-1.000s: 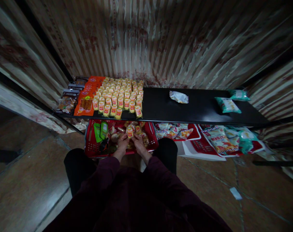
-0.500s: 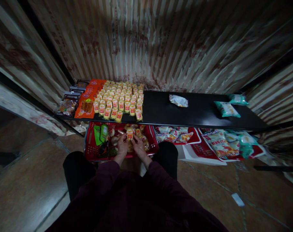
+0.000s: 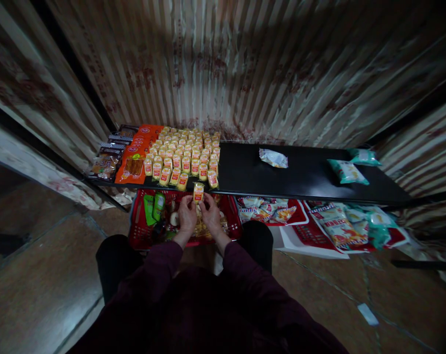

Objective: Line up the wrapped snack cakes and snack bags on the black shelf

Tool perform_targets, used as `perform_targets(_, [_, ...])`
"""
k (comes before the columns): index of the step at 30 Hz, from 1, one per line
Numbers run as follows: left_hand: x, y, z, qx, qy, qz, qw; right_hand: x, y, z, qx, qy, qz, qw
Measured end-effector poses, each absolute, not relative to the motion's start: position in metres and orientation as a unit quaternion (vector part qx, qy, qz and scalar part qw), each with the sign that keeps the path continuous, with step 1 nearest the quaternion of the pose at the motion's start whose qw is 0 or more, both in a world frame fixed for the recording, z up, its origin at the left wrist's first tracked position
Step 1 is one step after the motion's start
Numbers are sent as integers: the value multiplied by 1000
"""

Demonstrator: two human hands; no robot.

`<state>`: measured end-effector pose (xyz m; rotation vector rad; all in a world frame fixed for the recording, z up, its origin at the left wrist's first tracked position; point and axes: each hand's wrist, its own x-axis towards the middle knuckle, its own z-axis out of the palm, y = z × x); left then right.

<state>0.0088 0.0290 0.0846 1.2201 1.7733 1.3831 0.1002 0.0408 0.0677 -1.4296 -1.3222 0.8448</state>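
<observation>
Between my left hand (image 3: 187, 215) and my right hand (image 3: 210, 214) is a small wrapped snack cake (image 3: 198, 192), yellow with a red-and-white label. Fingers of both hands pinch it from its two sides, upright, just at the front edge of the black shelf (image 3: 252, 179). Rows of the same wrapped cakes (image 3: 182, 160) stand packed on the shelf's left part, behind the held one. Below my hands sits a red basket (image 3: 135, 228) with loose packets inside, among them green packets (image 3: 153, 207); my hands cover part of it.
Left of the cakes lie an orange snack bag (image 3: 134, 164) and dark packets (image 3: 105, 160). Farther right on the shelf are a white packet (image 3: 273, 158) and teal bags (image 3: 347, 171). Under the shelf stand more red baskets (image 3: 303, 216) of snack bags. My knees flank the left basket.
Both hands have risen from over the basket toward the shelf's front edge, carrying the wrapped cake with them. The view has shifted slightly.
</observation>
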Motion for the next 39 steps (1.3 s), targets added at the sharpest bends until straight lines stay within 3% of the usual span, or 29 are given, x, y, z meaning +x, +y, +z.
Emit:
perform_targets(11, [4,59,98,495,650,522,245,91,76,98,-619,-558,298,466])
perform_targets(26, [-1,67,99,562,637,495,182,83,102,94,-630,-569,254,464])
perform_targets(39, [-3,76,97,587,625,478,190,80,117,87,-605,-600,238,466])
